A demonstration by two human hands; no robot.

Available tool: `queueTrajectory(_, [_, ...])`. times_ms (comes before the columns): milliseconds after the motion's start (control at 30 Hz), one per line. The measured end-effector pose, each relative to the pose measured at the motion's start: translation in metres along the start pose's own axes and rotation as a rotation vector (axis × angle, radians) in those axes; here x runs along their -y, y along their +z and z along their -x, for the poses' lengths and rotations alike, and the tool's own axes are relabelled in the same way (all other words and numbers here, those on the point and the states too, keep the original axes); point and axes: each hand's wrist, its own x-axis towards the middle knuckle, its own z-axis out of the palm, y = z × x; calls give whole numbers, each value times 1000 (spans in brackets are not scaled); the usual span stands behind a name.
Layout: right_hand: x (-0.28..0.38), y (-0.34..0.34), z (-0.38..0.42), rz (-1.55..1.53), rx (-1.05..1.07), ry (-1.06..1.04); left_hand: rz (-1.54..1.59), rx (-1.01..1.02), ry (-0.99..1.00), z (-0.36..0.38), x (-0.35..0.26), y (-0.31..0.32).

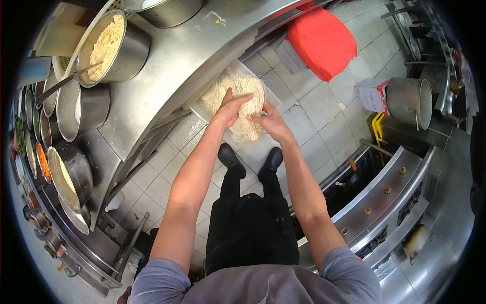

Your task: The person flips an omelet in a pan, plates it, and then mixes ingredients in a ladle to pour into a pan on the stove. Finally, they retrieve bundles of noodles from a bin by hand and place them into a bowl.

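Observation:
Pale thin dry noodles (248, 91) form a bundle between my two hands, low in front of me. My left hand (229, 108) lies over the left side of the bundle, its fingers spread across the strands. On the right side, my right hand (269, 121) is wrapped round the edge of the bundle, with some fingertips hidden behind it. More loose noodles (213, 96) lie under and to the left of the bundle, in a white container (273, 98) on the floor side of the counter.
A steel counter (167, 61) runs along the left with metal pots (134, 55) and food bins. A red bag (324, 43) covers a box at the upper right. A large pot (405, 99) and stove (374, 202) stand right. My boots (231, 159) are below the noodles.

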Motion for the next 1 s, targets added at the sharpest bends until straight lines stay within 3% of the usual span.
queueTrajectory(33, [6, -4, 3, -104, 54, 64, 35, 34, 2, 1, -1, -3])
queueTrajectory(133, [24, -20, 12, -44, -1, 59, 146, 84, 26, 1, -5, -10])
queueTrajectory(233, [-16, -65, -11, -328, -331, -98, 238, 128, 57, 8, -15, -10])
queueTrajectory(333, [-30, -68, -10, -182, -539, 4, 345, 127, 44, 11, -20, -12])
queueTrajectory(433, [-50, -44, -5, -545, -215, 303, 422, 145, 13, 12, -18, -10])
queueTrajectory(467, [-48, -38, 1, -711, 56, 213, 399, 164, 26, 12, -17, -8])
queueTrajectory(567, [-31, -24, 1, -865, 291, -13, 267, 190, 34, 12, -6, -1])
queueTrajectory(633, [-29, -19, -6, -775, 233, 55, 101, 191, 6, 10, 0, 5])
queueTrajectory(733, [-11, -9, -12, -625, 188, 44, -456, 193, 6, 1, 9, 7])
queueTrajectory(833, [-8, -6, -10, -627, 133, -7, -1264, -91, 384, 0, 9, 2])
queueTrajectory(933, [-19, -14, -13, -697, 80, -32, -512, -106, 121, 34, -11, 19])
queueTrajectory(1000, [-28, -16, -14, -772, 57, -8, -581, -50, 143, 33, 13, 4])
